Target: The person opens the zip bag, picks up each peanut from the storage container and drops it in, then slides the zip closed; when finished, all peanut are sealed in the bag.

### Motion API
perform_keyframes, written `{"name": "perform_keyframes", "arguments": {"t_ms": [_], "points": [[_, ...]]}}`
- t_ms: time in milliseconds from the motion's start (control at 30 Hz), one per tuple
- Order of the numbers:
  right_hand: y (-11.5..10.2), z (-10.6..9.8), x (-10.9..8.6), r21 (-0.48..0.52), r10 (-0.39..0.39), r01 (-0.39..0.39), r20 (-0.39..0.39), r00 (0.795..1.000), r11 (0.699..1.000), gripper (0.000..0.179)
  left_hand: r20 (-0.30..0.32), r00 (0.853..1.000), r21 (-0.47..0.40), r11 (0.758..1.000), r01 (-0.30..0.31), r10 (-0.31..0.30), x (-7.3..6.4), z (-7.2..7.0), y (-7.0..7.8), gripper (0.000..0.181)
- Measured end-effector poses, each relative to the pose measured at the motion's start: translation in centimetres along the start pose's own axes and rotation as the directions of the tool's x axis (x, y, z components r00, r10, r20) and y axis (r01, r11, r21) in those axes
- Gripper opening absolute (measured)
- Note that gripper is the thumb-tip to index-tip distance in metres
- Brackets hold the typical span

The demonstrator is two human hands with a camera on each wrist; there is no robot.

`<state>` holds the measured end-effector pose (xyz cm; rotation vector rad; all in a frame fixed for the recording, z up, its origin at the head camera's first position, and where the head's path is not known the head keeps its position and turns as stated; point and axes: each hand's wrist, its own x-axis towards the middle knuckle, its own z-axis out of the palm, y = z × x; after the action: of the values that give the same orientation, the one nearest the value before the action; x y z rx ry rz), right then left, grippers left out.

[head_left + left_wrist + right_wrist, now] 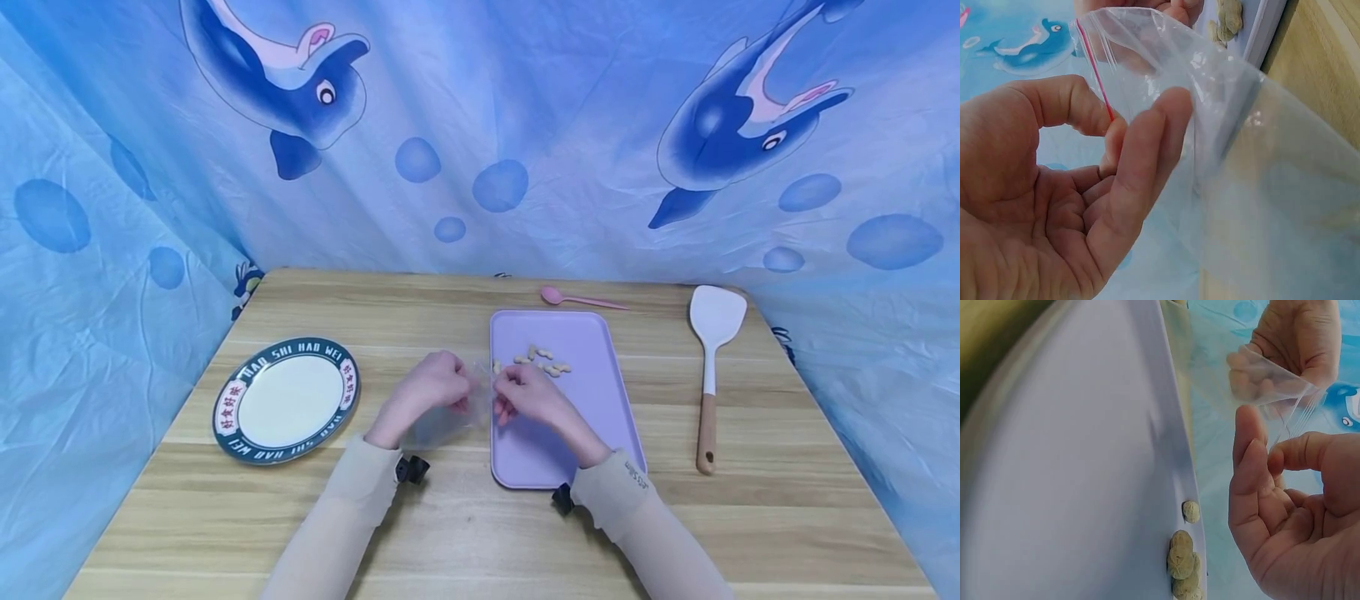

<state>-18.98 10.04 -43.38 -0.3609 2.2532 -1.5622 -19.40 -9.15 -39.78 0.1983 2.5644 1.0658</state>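
Note:
A clear zip-lock bag [1229, 125] with a red zip line is stretched between the two hands. My left hand [441, 382] pinches one side of its top edge between thumb and index finger. The opposite side of that edge is pinched by my right hand [531, 392], which is over the left part of a purple tray [592, 433]. Several peanuts [551, 367] lie in the tray just beyond the right hand. In the right wrist view, some peanuts [1181, 556] sit close to the tray's rim. The bag's body hangs down beside the tray, toward the left.
A white oval plate [292, 404] with a dark green patterned rim lies at the left. Behind the tray is a pink spoon [581, 299]. On the right lies a white spatula [708, 367] with a wooden handle. A blue dolphin curtain [570, 100] surrounds the wooden table [465, 542].

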Motion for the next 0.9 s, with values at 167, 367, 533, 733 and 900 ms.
{"name": "perform_keyframes", "arguments": {"t_ms": [167,367,533,733,900], "points": [[0.0,0.0,0.0,-0.057,-0.008,0.006,-0.041,0.999,0.998,0.024,-0.044,0.999,0.111,0.993,0.030,-0.025,-0.3,-0.1,0.4,0.033],[0.1,0.1,0.0,-0.131,-0.027,0.019,-0.060,0.998,0.991,0.023,-0.067,0.998,0.178,0.983,0.034,-0.022,-0.6,-0.1,0.6,0.033],[0.0,0.2,-0.1,-0.156,-0.015,0.004,-0.070,0.997,0.988,0.022,-0.093,0.996,0.206,0.978,0.029,-0.010,-0.7,0.0,0.5,0.037],[0.0,0.1,-0.2,-0.197,-0.003,-0.014,-0.085,0.996,0.980,0.021,-0.070,0.997,0.219,0.974,0.049,-0.034,-0.9,0.0,0.5,0.039],[0.2,0.0,-0.2,-0.238,-0.005,-0.018,-0.096,0.995,0.971,0.020,-0.049,0.998,0.244,0.968,0.059,-0.048,-1.1,-0.1,0.8,0.034]]}}
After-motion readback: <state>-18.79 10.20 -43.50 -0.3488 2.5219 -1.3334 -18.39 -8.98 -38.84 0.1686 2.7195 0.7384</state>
